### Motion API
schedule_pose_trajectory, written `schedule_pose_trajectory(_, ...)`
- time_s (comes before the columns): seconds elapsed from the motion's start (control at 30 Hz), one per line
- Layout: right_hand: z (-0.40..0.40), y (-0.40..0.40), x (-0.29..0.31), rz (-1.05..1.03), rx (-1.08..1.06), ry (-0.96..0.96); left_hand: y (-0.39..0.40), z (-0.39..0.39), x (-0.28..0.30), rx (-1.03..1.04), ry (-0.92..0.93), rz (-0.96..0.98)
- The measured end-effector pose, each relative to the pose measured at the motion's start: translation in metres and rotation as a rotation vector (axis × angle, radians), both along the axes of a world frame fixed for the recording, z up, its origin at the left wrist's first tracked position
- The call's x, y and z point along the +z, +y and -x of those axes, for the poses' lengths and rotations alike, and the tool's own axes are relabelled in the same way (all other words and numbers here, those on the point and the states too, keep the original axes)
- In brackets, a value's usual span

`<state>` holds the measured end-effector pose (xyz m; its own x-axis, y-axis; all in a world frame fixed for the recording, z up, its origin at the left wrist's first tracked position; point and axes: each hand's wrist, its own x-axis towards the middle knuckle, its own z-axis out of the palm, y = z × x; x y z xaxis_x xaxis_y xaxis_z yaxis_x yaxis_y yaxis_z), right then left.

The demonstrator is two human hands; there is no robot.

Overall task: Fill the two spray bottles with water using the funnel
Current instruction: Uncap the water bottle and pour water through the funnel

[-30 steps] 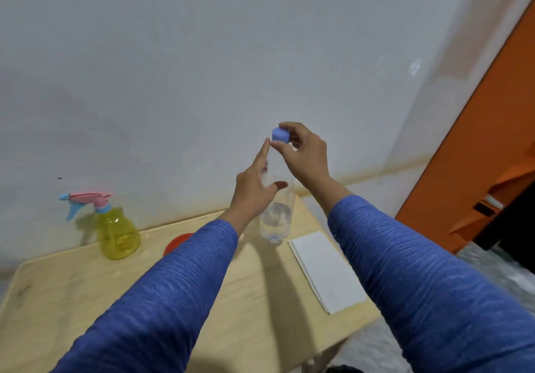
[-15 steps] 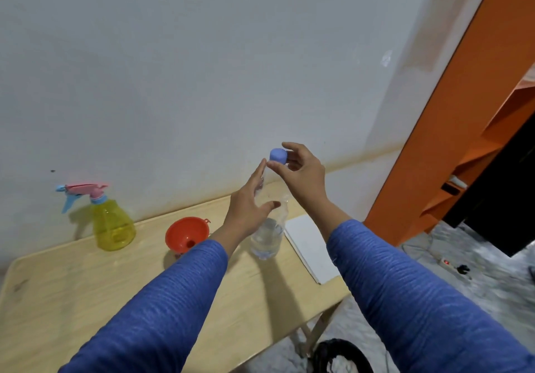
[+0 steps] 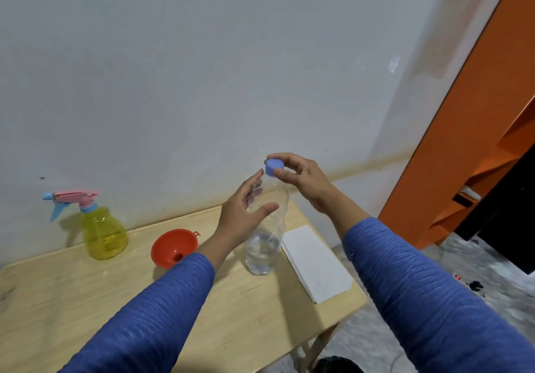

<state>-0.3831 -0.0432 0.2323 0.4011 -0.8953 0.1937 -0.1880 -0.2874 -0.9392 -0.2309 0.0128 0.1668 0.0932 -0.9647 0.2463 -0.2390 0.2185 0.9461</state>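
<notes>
A clear plastic water bottle point(image 3: 263, 251) stands on the wooden table point(image 3: 86, 300) with some water in its lower part. My right hand point(image 3: 304, 181) pinches its blue cap point(image 3: 274, 167) at the top of the neck. My left hand point(image 3: 243, 213) brackets the upper bottle, straight fingers behind it and thumb in front. A yellow spray bottle point(image 3: 102, 233) with a pink and blue trigger head stands at the back left. The orange funnel point(image 3: 173, 246) lies between it and the water bottle. I see only one spray bottle.
A white pad of paper point(image 3: 315, 262) lies at the table's right edge. A white wall runs just behind the table. An orange cabinet point(image 3: 463, 155) stands to the right, and a dark round object point(image 3: 337, 365) sits on the floor below the table's corner.
The view has tilted down and left, bringing the funnel fully into sight. Both hands have stayed at the water bottle, the right one still on the blue cap.
</notes>
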Motion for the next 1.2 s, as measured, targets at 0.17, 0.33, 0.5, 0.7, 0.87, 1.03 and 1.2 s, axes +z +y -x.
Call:
schedule_pose_trajectory(0.17, 0.002, -0.006, 0.013, 0.087, 0.013, 0.086, -0.006, -0.001, -0.003, -0.006, 0.006, -0.022)
schedule_pose_trajectory(0.33, 0.001, -0.011, 0.009, 0.096, 0.034, -0.019, -0.008, 0.0, -0.004, -0.007, 0.029, -0.023)
schedule_pose_trajectory(0.5, 0.011, -0.017, 0.014, 0.06, 0.224, 0.038, -0.005, 0.005, -0.003, -0.014, 0.073, -0.005)
schedule_pose_trajectory(0.7, 0.015, -0.023, 0.012, 0.029, 0.284, 0.021, -0.004, 0.005, -0.004, -0.035, 0.101, -0.002)
schedule_pose_trajectory(0.87, 0.015, -0.024, 0.013, 0.088, 0.273, 0.071, -0.003, 0.006, -0.004, -0.027, 0.106, -0.018)
schedule_pose_trajectory(1.03, 0.018, -0.026, 0.005, 0.09, 0.223, 0.004, -0.002, 0.011, -0.005, -0.007, 0.1, -0.028)
schedule_pose_trajectory(1.2, 0.016, -0.028, 0.003, 0.112, 0.234, -0.016, 0.0, 0.015, -0.005, 0.02, 0.115, -0.027)
